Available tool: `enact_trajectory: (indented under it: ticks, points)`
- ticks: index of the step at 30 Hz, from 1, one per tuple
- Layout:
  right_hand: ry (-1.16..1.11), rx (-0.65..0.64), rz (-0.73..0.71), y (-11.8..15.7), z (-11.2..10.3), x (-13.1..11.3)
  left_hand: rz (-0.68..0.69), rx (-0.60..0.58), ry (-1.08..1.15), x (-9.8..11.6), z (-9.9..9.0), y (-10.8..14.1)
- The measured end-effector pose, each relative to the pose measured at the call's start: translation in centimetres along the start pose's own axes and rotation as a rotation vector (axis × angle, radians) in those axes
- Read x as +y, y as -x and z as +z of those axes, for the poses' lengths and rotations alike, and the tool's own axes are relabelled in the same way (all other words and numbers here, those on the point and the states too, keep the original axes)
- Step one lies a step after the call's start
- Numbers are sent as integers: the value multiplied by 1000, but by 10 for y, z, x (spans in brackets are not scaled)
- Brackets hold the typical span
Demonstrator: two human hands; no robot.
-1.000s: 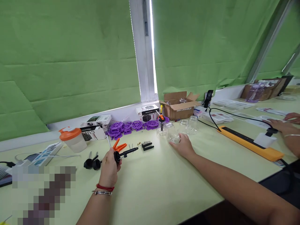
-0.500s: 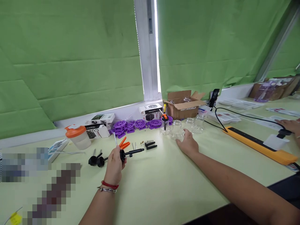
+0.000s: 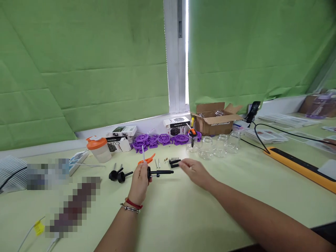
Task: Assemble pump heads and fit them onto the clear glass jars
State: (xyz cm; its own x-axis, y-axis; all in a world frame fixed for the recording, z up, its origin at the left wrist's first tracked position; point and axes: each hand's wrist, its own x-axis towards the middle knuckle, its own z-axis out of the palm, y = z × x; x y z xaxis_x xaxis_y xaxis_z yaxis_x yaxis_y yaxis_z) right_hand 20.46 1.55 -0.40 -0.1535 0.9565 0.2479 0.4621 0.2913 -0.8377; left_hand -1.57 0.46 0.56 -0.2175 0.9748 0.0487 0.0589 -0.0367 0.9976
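Observation:
My left hand (image 3: 140,180) is closed round a black part (image 3: 161,172) with a long black rod pointing right and a metal shaft (image 3: 143,153) standing up. Fingers drawn together, my right hand (image 3: 195,171) hovers at the right end of two black handles (image 3: 175,163); whether it touches or holds one I cannot make out. Left of the handles lie thin metal pins (image 3: 157,163), tiny brass pieces and springs. Orange parts (image 3: 149,159) rest behind my left hand. Further left are black parts with stems (image 3: 121,177).
Glass jars (image 3: 207,148) stand at the back right before a cardboard box (image 3: 216,124). Purple parts (image 3: 164,139) lie along the wall. An orange-lidded cup (image 3: 99,149) is at left, a yellow power strip (image 3: 296,168) at right. Another person's hand (image 3: 330,141) shows at the right edge.
My right hand has moved left from the jars to the black handles, its fingers closing together. My left hand still holds the black part. The camera view has shifted left.

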Motion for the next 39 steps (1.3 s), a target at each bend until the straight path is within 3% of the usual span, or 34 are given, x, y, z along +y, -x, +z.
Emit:
enact_trajectory:
  ticks: [3, 7, 12, 19, 25, 28, 33, 36, 39]
  points:
    - [-317, -279, 271, -5, 32, -27, 15, -18, -17, -3, 0, 0]
    - [-561, -305, 372, -16, 49, -24, -50, -69, 47, -9, -2, -3]
    - [-684, -281, 356, -22, 41, 4, -46, -286, -11, -11, 5, -2]
    - [-791, -293, 432, -19, 36, 7, 229, -78, -47, -18, 16, 2]
    - [-1038, -507, 433, -3, 40, -14, 690, 116, -445, -12, 13, 13]
    - [-1102, -620, 429, 4, 42, -21, 824, 72, -507, -8, 12, 18]
    - [-1036, -702, 506, 7, 45, -21, 813, -11, -610, -8, 13, 23]
    - [-972, -635, 523, 6, 48, -17, 733, 12, -748, -9, 15, 22]
    - [-918, -510, 439, 4, 52, -14, 669, 55, -834, -11, 18, 22]
